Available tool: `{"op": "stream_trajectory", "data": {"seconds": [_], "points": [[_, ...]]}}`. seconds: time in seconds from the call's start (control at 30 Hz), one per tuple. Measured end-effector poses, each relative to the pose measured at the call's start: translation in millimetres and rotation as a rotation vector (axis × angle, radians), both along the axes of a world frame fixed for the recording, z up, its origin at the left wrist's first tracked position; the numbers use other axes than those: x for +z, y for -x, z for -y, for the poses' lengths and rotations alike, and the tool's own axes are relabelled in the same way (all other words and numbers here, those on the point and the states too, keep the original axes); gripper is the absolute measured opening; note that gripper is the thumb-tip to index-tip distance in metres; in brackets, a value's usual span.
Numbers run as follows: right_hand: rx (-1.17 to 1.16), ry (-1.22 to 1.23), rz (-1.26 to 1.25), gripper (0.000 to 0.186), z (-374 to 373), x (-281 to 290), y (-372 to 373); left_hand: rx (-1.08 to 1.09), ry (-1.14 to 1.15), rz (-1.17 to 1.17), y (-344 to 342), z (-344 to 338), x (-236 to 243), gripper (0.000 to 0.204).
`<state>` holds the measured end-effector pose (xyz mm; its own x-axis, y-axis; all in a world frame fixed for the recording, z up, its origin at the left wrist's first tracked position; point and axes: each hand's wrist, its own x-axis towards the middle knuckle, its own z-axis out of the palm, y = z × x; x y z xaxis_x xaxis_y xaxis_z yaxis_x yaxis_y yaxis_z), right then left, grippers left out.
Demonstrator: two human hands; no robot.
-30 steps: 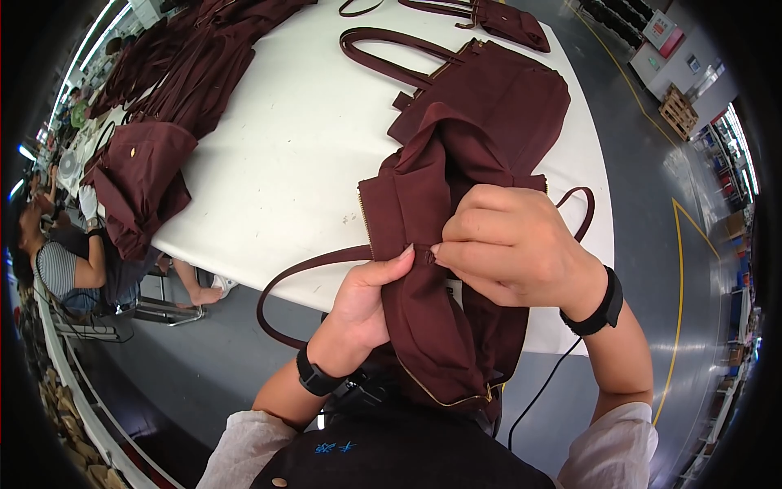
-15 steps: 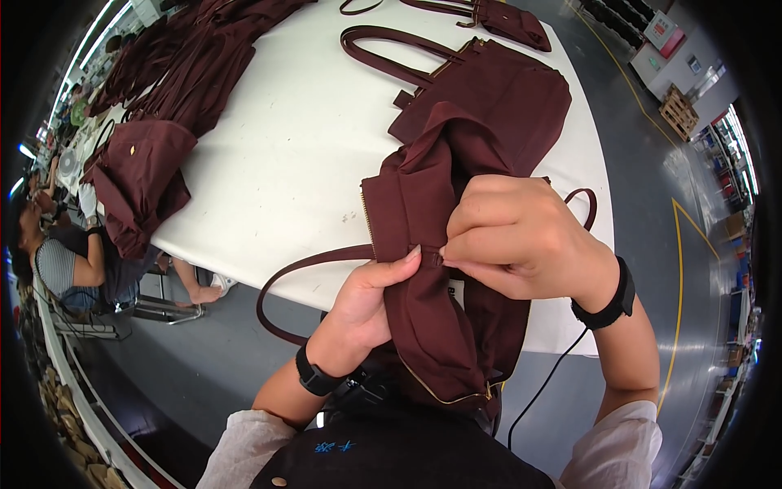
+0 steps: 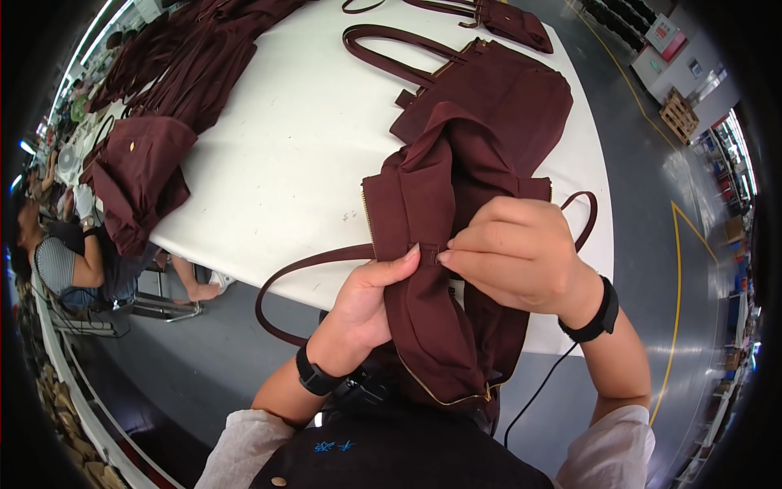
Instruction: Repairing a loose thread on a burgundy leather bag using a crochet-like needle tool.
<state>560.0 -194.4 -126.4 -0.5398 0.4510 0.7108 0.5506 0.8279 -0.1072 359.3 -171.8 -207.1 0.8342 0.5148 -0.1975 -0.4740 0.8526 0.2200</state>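
A maroon fabric handbag (image 3: 428, 322) with gold zips lies open in front of me, partly over the table edge. My left hand (image 3: 364, 304) is closed on its side, thumb on top of the cloth and the other fingers hidden beneath. Right beside that thumb is a small stitched loop (image 3: 425, 253) on the bag. My right hand (image 3: 525, 257) is closed in a pinch at this loop, finger and thumb tips together. What lies between those tips is too small to make out. One strap (image 3: 277, 285) of the bag hangs off to the left.
The bag rests on a white table (image 3: 277, 163). Another maroon handbag (image 3: 505, 98) lies just beyond it, a smaller one (image 3: 513, 24) farther back. Maroon bags are heaped (image 3: 187, 81) at the far left. A seated person (image 3: 69, 265) is at left; a cable (image 3: 533, 399) hangs from my right wristband.
My right hand has turned and shifted slightly lower, its fingertips staying at the loop. The left hand and the bag are almost unmoved.
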Motion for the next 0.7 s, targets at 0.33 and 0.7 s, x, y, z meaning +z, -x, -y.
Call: {"op": "stream_trajectory", "data": {"seconds": [0.33, 0.7], "points": [[-0.018, 0.080, -0.044, 0.019, 2.1, 1.9, 4.6, 0.005, -0.021, 0.025, 0.9, -1.9, 0.2, 0.030], [-0.147, 0.238, -0.238, 0.016, 16.2, -1.7, 15.5, 0.009, -0.080, 0.132, 2.4, -1.4, -2.3, 0.033]]}}
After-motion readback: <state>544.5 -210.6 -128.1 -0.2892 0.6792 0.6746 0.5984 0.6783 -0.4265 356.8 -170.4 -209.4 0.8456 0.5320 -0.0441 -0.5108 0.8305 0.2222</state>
